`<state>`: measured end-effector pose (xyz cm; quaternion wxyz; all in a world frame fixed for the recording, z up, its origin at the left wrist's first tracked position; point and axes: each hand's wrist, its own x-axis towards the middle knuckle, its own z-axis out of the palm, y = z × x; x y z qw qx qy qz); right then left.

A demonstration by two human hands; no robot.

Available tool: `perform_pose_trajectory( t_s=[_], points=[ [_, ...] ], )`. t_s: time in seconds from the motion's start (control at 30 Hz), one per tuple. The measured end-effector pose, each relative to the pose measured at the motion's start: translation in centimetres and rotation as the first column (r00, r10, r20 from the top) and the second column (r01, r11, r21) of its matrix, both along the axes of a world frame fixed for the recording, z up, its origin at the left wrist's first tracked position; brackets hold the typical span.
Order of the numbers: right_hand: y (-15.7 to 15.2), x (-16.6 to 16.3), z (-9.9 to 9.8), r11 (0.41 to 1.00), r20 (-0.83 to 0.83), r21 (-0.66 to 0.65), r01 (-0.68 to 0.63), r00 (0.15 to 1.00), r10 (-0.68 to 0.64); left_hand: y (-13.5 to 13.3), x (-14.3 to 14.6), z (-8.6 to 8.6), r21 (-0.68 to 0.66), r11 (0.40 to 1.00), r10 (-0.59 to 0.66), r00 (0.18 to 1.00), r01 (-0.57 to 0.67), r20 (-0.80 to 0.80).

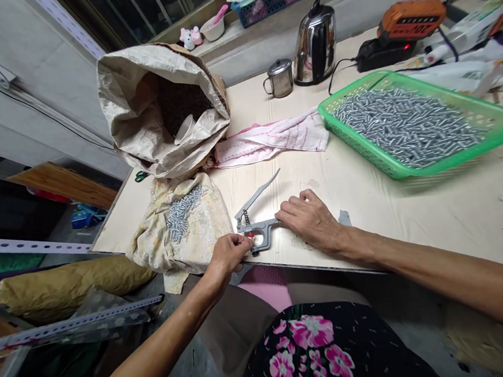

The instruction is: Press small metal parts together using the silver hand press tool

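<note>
A grey pair of hand pliers (pixel 261 229) with a coil spring and a red piece at its jaws, like snap-fastener pliers, lies near the table's front edge. Its upper handle stands up, spread from the lower one. My right hand (pixel 309 219) is closed around the end of the lower handle. At the jaws, the fingers of my left hand (pixel 228 253) are pinched together; what is between them is too small to make out. Left of the pliers, a pile of small silvery metal pieces (pixel 184 213) rests on a patterned yellowish cloth (pixel 213 229).
A green basket (pixel 364 156) full of silvery metal pieces stands right. Behind the pliers are a pink-white towel (pixel 274 139) and an open sack (pixel 129 128) holding a white cup (pixel 184 128). A kettle (pixel 314 44), metal mug (pixel 281 80) and orange battery (pixel 412 18) stand farther back.
</note>
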<state>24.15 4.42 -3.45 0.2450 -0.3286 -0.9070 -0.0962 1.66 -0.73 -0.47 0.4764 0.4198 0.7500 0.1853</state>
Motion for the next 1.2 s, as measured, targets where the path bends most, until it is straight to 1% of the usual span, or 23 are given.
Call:
perform_pose_trajectory(
  t_s=[0.1, 0.27, 0.37, 0.47, 0.53, 0.63, 0.77, 0.9, 0.97, 1.03, 1.07, 1.1, 1.13, 1.17, 1.2],
  points=[
    [-0.1, -0.1, -0.1, 1.0, -0.007, -0.007, 0.0, 1.0, 0.0, 0.0, -0.1, 0.1, -0.001, 1.0, -0.003, 1.0, 0.003, 0.001],
    [0.0, -0.2, -0.5, 0.996, 0.03, -0.091, -0.015, 0.999, 0.017, -0.3, -0.1, 0.3, 0.021, 0.999, -0.028, 0.999, 0.028, 0.015],
    [0.1, 0.1, 0.0, 0.982, 0.069, -0.188, -0.016, 0.997, 0.03, -0.3, 0.2, 0.3, 0.017, 1.0, -0.017, 1.0, 0.017, 0.007],
    [0.7, 0.7, 0.8, 0.946, 0.047, -0.32, -0.042, 0.997, 0.06, -0.3, 0.3, 0.4, 0.012, 1.0, -0.003, 1.0, 0.003, 0.0],
    [1.5, 1.1, 1.2, 0.931, 0.042, -0.363, -0.036, 0.998, 0.055, -0.3, 0.4, 0.5, 0.005, 1.0, -0.001, 1.0, 0.001, -0.003],
    [3.5, 1.4, 1.3, 0.916, 0.12, -0.4, -0.011, 0.991, 0.064, -0.4, 0.4, 0.7, -0.002, 1.0, -0.004, 1.0, 0.004, -0.012],
    [5.7, 1.2, 1.7, 0.896, 0.189, -0.442, -0.051, 0.971, 0.148, -0.4, 0.6, 0.8, -0.017, 1.0, 0.002, 0.999, -0.003, -0.051],
    [6.3, 0.7, 2.8, 0.906, 0.25, -0.419, -0.053, 0.953, 0.171, -0.2, 0.7, 0.8, -0.03, 0.999, 0.01, 0.998, -0.012, -0.062],
    [6.2, 0.5, 3.2, 0.907, 0.28, -0.419, -0.045, 0.944, 0.177, -0.2, 0.6, 1.0, -0.024, 1.0, -0.007, 0.996, 0.005, -0.094],
    [6.1, 0.3, 3.3, 0.903, 0.286, -0.428, -0.029, 0.944, 0.165, -0.4, 0.5, 1.4, -0.02, 0.996, -0.093, 0.979, 0.091, -0.181],
    [6.0, 0.2, 3.3, 0.901, 0.282, -0.433, -0.021, 0.946, 0.157, -0.5, 0.6, 1.7, 0.015, 0.988, -0.145, 0.953, 0.155, -0.264],
    [5.9, 0.2, 3.2, 0.899, 0.278, -0.438, -0.015, 0.948, 0.151, -0.7, 0.7, 2.0, 0.075, 0.97, -0.188, 0.909, 0.231, -0.372],
    [5.7, 0.1, 3.2, 0.897, 0.276, -0.441, -0.012, 0.949, 0.149, -0.7, 1.0, 2.2, 0.146, 0.936, -0.215, 0.847, 0.321, -0.487],
    [5.6, 0.1, 3.1, 0.897, 0.275, -0.443, -0.01, 0.95, 0.147, -0.7, 1.4, 2.4, 0.217, 0.881, -0.224, 0.776, 0.42, -0.59],
    [5.5, 0.1, 3.1, 0.896, 0.276, -0.443, -0.006, 0.951, 0.143, -0.6, 1.9, 2.4, 0.275, 0.81, -0.225, 0.707, 0.518, -0.67]
  ],
)
